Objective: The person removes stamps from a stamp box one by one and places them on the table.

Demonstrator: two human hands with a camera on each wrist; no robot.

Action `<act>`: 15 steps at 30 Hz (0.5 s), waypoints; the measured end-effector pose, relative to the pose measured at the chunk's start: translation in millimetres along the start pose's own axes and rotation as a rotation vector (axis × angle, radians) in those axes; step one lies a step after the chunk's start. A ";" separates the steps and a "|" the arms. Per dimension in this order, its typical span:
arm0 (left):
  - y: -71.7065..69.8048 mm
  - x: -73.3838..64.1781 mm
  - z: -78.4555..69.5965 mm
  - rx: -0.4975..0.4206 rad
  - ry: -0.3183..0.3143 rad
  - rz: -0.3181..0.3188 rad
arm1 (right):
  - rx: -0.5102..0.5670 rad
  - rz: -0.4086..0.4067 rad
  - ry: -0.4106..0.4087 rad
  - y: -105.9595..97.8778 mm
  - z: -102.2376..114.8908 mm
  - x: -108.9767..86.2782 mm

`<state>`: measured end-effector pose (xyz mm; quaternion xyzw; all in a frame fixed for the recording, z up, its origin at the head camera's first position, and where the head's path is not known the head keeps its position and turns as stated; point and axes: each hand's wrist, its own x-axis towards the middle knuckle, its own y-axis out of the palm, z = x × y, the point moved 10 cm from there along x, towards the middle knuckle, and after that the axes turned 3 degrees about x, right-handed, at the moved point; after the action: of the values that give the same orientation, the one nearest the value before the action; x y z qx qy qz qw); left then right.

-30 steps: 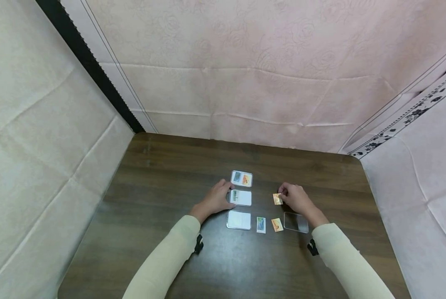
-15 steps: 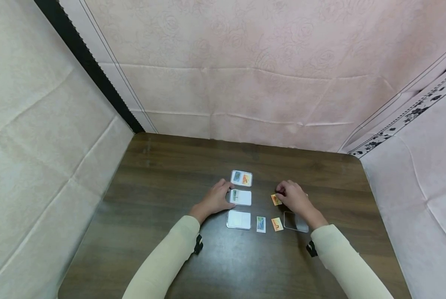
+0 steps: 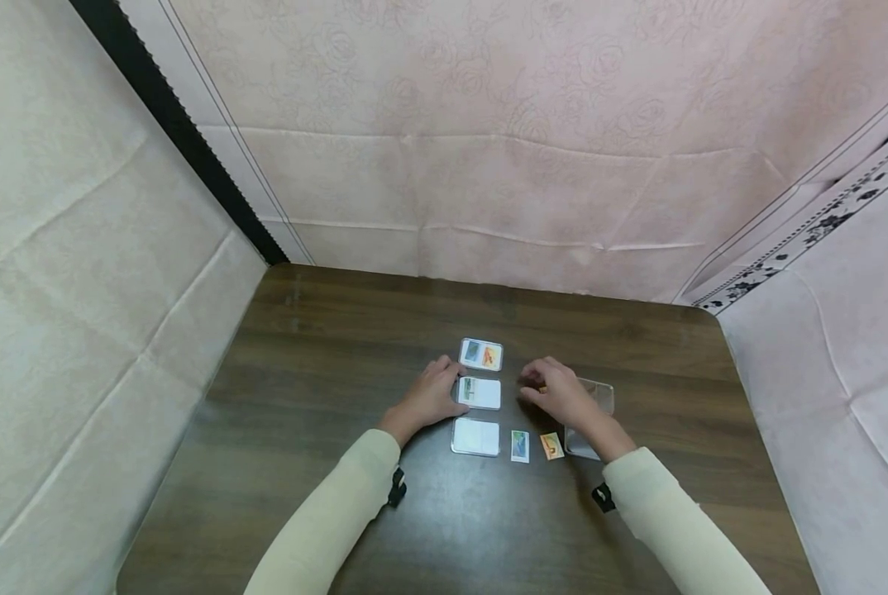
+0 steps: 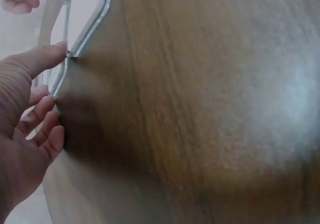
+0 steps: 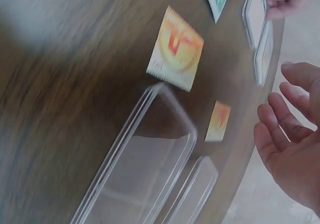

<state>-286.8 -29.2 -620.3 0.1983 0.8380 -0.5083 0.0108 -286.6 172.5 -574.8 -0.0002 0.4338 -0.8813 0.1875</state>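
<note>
My left hand holds the middle clear plastic case by its left edge, thumb at the near corner and fingers at the far one. That case has a white insert and one greenish stamp at its left. In the right wrist view, my right hand has loosely bent fingers with nothing between them. Just beside those fingers lies a small orange stamp on the table; from the head it is mostly hidden under the hand. Another orange stamp, with perforated edges, and a blue-green stamp lie nearer me.
A case with two stamps stands beyond the middle one, and a case with a plain white insert on the near side. Two clear covers lie on the right, partly under my right forearm. Fabric walls surround the brown table.
My right hand has shifted left over the orange stamp, and its fingers have come away from it. More of the far clear cover now shows. The left hand stays put.
</note>
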 end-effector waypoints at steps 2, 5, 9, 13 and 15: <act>-0.8 0.5 -1.7 0.007 0.000 0.002 | 0.003 0.012 -0.019 4.4 7.0 0.8; -1.7 0.6 -3.4 0.017 -0.001 0.012 | 0.008 0.036 -0.029 13.5 12.9 4.5; -2.3 0.2 -4.0 0.019 -0.002 0.029 | 0.030 0.068 -0.036 25.8 21.7 10.3; -2.4 -0.2 -3.7 0.023 0.004 0.036 | 0.036 0.076 -0.050 35.3 29.6 16.5; -2.4 -0.3 -3.7 0.022 0.009 0.035 | 0.027 0.068 -0.059 39.2 31.8 19.8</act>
<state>-286.6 -27.1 -616.4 0.2156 0.8286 -0.5164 0.0136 -287.0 120.0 -588.2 -0.0086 0.4158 -0.8798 0.2302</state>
